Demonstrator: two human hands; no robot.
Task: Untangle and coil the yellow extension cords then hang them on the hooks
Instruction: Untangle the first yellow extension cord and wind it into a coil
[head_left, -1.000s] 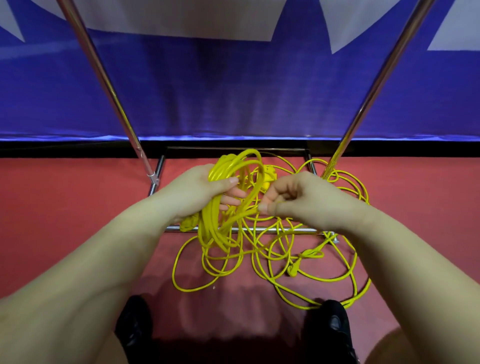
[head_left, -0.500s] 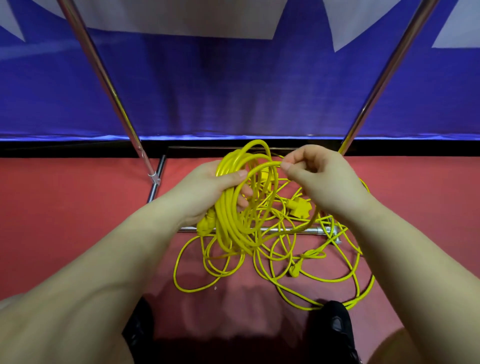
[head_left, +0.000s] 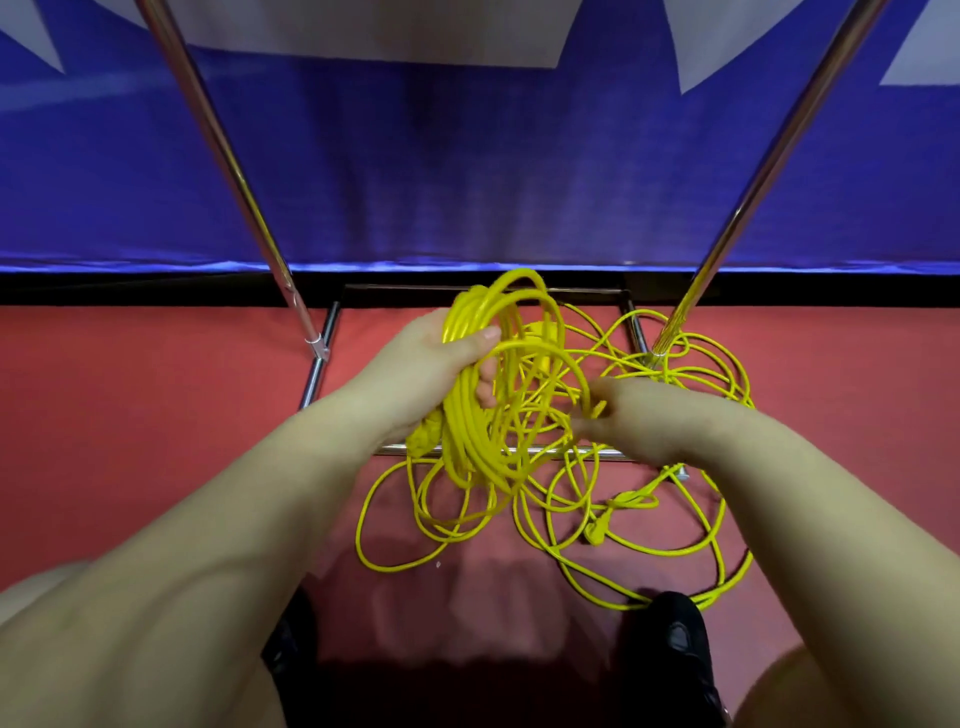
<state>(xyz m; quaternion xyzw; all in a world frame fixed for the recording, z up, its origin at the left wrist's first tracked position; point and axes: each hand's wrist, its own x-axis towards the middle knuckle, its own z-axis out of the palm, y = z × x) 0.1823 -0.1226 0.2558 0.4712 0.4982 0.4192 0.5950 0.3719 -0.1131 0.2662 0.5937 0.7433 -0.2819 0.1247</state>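
My left hand (head_left: 431, 364) grips a bundle of coiled yellow extension cord (head_left: 470, 410), thumb over the top of the loops, held upright above the floor. My right hand (head_left: 631, 415) is lower and to the right, pinching a single loose strand of cord (head_left: 582, 384) that arcs up into the bundle. More tangled yellow cord (head_left: 597, 514) lies spread on the red floor under and right of both hands, with a plug end (head_left: 595, 532) among the loops. No hooks are in view.
Two slanted chrome poles (head_left: 228, 161) (head_left: 774, 156) rise from a metal rack base (head_left: 317, 374) on the red floor (head_left: 130, 431); cord wraps around the right pole's foot. A blue banner (head_left: 467, 182) hangs behind. My black shoes (head_left: 675, 644) stand at the bottom.
My right hand has dropped from the top of the coil to lower right, sliding down along a strand. My left hand keeps its hold on the bundle, nearly still.
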